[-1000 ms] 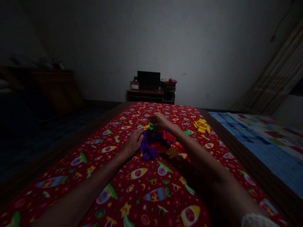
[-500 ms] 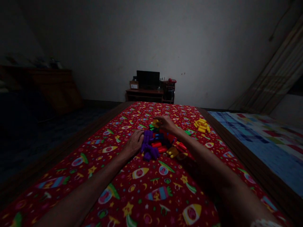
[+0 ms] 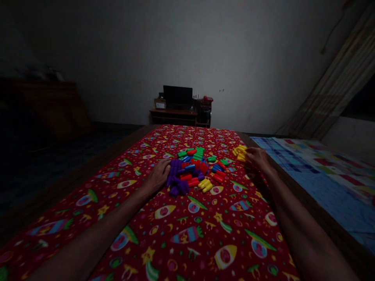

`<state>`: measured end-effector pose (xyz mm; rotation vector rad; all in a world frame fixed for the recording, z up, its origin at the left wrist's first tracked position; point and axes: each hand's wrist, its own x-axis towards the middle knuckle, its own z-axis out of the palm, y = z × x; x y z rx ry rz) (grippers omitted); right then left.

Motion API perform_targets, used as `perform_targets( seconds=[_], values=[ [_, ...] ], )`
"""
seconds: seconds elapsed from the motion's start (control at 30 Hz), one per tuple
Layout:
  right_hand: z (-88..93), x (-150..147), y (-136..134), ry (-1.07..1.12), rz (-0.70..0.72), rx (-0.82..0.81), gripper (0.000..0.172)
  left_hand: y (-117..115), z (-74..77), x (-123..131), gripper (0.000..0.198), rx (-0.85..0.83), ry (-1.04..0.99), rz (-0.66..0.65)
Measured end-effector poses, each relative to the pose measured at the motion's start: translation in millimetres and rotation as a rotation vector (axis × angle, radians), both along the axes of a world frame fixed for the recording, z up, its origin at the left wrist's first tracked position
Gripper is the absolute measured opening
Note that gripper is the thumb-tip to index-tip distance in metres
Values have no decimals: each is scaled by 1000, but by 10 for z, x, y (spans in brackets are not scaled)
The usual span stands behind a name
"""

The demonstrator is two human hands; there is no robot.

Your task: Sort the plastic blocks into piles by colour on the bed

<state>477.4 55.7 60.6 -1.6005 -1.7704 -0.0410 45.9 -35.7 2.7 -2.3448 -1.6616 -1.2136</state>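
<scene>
My left hand (image 3: pixel 159 174) lies on the red cloth with fingers stretched flat, against the left side of the purple toy blocks (image 3: pixel 175 167). Right of these is a loose heap of red blocks (image 3: pixel 193 182), blue blocks (image 3: pixel 190 168) and green blocks (image 3: pixel 199 153). My right hand (image 3: pixel 258 157) is at the right edge of a small pile of yellow blocks (image 3: pixel 240 151), its fingers closed on a yellow block there. Another yellow piece (image 3: pixel 205 185) sits at the near side of the mixed heap.
The red patterned cloth (image 3: pixel 187 218) covers a long surface with dark edges. A bed with a blue checked and patchwork cover (image 3: pixel 304 171) lies to the right. Against the far wall stands a desk (image 3: pixel 172 117) with a monitor (image 3: pixel 177 97); a wooden cabinet (image 3: pixel 52 109) is at left.
My right hand has moved from the mixed heap to the yellow pile on the right, carrying a yellow block. My left hand stays beside the purple blocks. The view has shifted slightly right.
</scene>
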Motion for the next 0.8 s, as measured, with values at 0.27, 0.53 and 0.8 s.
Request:
perform_targets(
  seconds=[0.27, 0.53, 0.8],
  values=[
    [198, -236, -103, -49, 17, 21, 24, 36, -20, -9, 37, 4, -19, 15],
    [596, -1341, -876, -474, 888, -418, 22, -16, 22, 8, 39, -15, -6, 14],
    [457, -1597, -1194, -750, 854, -365, 27, -22, 22, 13, 40, -20, 0, 22]
  ],
)
